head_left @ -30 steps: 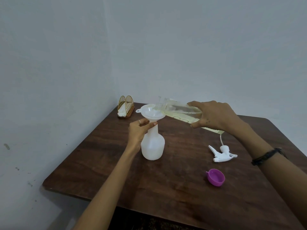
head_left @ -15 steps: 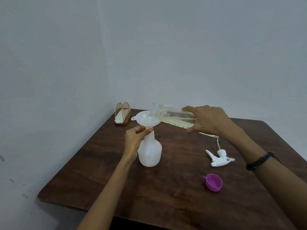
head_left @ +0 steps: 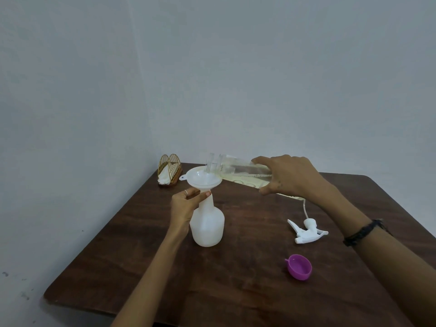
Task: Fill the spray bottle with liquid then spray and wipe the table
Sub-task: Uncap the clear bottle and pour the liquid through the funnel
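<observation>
Currently the left hand (head_left: 186, 206) grips the neck of the white spray bottle (head_left: 207, 225), upright on the bench (head_left: 247, 291), under the funnel (head_left: 204, 179). The right hand (head_left: 290, 178) wraps the tipped clear refill bottle (head_left: 238, 172), mouth over the funnel. A slow, steady pour should avoid overflow.

We see the left hand (head_left: 185, 206) gripping the neck of the spray bottle (head_left: 207, 226) under the funnel (head_left: 204, 178). The right hand (head_left: 290, 178) tips a clear bottle (head_left: 238, 169) over it. Trigger head (head_left: 306, 231) and purple cap (head_left: 299, 266) lie on the bench (head_left: 236, 291).
</observation>
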`<state>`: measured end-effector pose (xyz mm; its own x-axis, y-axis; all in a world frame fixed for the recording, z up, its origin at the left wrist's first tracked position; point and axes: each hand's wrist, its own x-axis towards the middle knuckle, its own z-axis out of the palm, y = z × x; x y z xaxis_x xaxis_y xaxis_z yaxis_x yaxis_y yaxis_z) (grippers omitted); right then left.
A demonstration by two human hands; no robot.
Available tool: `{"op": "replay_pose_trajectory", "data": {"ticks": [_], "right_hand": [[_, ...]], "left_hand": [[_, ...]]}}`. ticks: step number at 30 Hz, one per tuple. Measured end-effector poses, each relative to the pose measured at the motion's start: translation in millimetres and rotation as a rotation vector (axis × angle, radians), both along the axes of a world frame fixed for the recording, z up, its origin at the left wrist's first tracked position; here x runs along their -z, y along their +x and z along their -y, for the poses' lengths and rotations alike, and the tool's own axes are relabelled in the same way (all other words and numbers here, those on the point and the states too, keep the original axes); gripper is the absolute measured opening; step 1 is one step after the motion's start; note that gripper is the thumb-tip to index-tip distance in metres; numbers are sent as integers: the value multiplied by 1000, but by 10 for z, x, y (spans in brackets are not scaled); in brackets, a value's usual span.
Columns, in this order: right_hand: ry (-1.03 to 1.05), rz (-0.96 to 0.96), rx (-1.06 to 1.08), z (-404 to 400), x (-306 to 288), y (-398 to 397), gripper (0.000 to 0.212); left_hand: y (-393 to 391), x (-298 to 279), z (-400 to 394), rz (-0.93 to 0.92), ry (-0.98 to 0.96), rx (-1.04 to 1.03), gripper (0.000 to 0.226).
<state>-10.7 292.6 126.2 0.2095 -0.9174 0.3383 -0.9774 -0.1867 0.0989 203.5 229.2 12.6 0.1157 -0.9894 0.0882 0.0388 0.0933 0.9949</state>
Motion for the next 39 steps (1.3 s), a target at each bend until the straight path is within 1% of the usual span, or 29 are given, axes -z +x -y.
{"op": "replay_pose_trajectory", "data": {"ticks": [5,12,18,36,39], "right_hand": [[2,3,-1,3,1,2,66],[8,-40,-7,19,-9,-8,66],[7,-34,-2,29,-22,-18,66],[4,-63,0,26,-59,-71,67],[-1,-61,3,27,-66,-79,67]], "left_hand": [[-6,-6,-1,12,3,-18,34],[-3,-6,1,9,14,-15,29],[-7,-4,-3,4,5,-8,36],[-8,-5,-3,-8,-2,4,33],[-5,-8,-6,-7,-2,11,23]]}}
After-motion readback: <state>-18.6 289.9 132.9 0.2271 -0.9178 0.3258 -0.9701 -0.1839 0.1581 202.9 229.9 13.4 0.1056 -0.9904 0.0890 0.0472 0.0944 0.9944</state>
